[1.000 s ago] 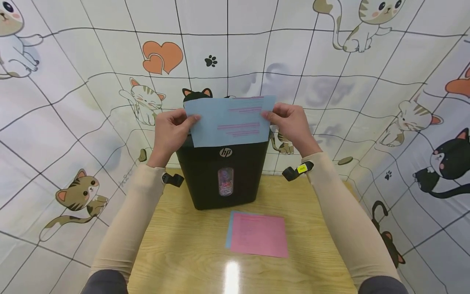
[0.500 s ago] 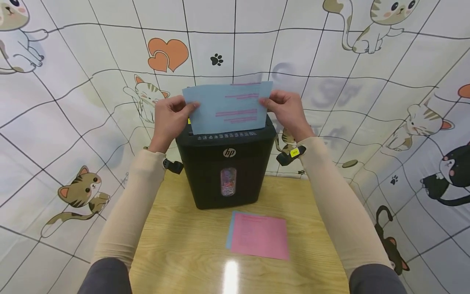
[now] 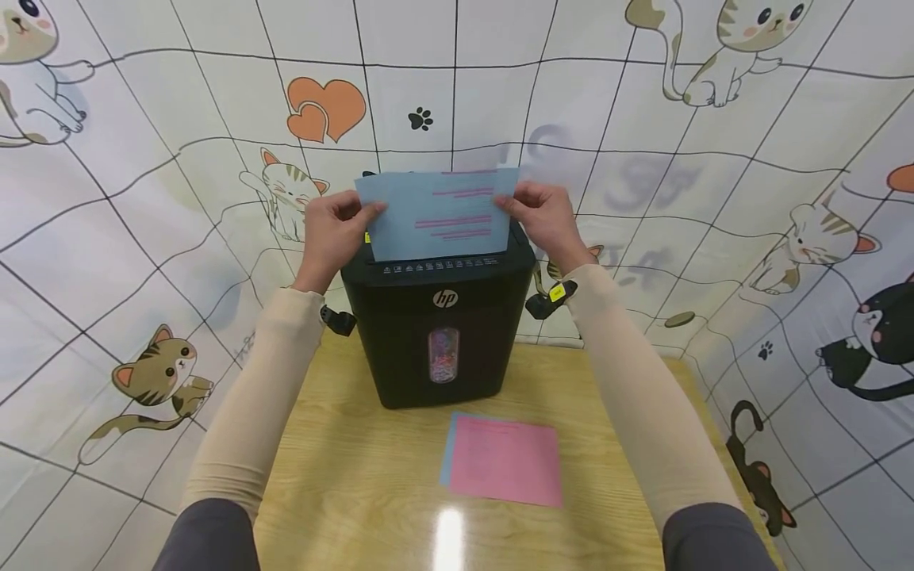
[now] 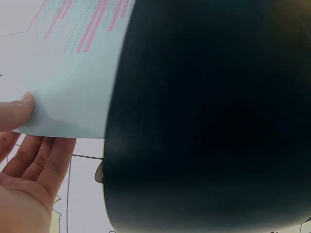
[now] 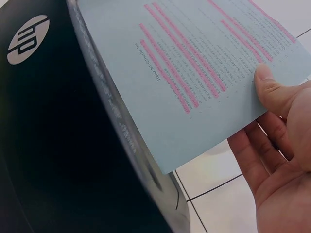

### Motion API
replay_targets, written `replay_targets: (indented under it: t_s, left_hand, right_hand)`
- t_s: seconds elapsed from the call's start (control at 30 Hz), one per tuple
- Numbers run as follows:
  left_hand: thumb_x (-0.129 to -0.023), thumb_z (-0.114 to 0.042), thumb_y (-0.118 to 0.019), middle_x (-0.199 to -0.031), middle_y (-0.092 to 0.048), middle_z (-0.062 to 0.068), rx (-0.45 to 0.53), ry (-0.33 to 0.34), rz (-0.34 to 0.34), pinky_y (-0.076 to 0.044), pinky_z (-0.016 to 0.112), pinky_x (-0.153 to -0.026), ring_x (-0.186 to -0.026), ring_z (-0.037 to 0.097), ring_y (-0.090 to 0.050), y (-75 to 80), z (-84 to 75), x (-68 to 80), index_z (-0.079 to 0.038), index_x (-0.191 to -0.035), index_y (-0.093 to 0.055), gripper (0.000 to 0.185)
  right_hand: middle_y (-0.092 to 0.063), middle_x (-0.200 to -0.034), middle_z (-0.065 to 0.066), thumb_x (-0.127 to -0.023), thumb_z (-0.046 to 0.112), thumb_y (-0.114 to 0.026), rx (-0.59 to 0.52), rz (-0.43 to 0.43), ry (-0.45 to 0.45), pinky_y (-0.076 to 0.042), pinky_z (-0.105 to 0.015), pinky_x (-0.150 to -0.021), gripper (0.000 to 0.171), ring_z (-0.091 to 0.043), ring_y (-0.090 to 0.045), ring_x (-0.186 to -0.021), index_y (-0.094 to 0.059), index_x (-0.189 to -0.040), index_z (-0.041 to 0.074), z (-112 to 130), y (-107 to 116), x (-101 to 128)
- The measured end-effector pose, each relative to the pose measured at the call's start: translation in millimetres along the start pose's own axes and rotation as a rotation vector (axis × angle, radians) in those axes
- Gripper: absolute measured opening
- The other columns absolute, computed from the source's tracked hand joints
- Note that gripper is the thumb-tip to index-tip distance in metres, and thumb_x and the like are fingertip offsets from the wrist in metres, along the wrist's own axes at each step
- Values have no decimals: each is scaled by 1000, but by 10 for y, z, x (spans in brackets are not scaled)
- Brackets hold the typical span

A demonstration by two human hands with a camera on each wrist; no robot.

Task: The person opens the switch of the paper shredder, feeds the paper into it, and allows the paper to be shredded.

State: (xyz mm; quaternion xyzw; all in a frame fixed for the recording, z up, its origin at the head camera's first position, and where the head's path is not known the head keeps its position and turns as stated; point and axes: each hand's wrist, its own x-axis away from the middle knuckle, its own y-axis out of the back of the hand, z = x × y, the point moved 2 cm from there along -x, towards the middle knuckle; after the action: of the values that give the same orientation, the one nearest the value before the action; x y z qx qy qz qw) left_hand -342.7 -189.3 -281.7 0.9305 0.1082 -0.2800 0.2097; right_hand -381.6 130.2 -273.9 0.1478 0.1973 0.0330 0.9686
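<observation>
A blue sheet of paper [image 3: 407, 214] with pink highlighted lines stands upright over the top of a black HP paper shredder [image 3: 400, 333]. Its lower edge meets the shredder's top; whether it is inside the slot I cannot tell. My left hand [image 3: 334, 234] pinches the sheet's left edge between thumb and fingers. At the opposite edge my right hand [image 3: 548, 220] pinches it the same way. In the right wrist view, the right thumb lies over the printed side of the sheet [image 5: 194, 131], with the other fingers behind.
On the wooden table [image 3: 357, 492], in front of the shredder, lies a pink sheet [image 3: 505, 464] over a blue one [image 3: 447, 456]. A white cloth with cats and grid lines [image 3: 443, 95] hangs behind and at both sides.
Earlier the sheet hung in front of the shredder's top edge; it rose and now stands over the top. Since half a second ago, the right hand has shifted slightly left.
</observation>
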Motion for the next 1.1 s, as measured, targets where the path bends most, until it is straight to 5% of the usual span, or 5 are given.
replay_targets:
  t_s: [0.33,0.57,1.1]
  left_hand:
    - [-94,-34,-76,-74,-67,8,-38,-20,-4,-44,21,-66,-71,11,-57,-26,51,24,-2,-84,-73,33]
    - [-94,-36,-75,-58,-34,-1,-47,-25,24,-30,29,-60,-63,20,-39,-37,112,65,-7,-63,-47,51]
    - [-95,-37,-75,-59,-36,0,-69,2,51,-30,30,-59,-64,22,-40,-66,215,105,-8,-63,-48,51]
  right_hand:
    - [-78,-96,4,-93,40,-75,26,17,7,-50,-33,-96,31,-14,-65,-99,-79,-104,12,-105,-17,3]
    - [-78,-97,2,-92,41,-75,20,40,-35,-50,-36,-99,31,-16,-66,-100,-79,-104,13,-218,-39,48]
    - [-78,-105,-1,-91,45,-75,32,78,-94,-50,-38,-102,34,-16,-68,-103,-79,-107,15,-317,-75,93]
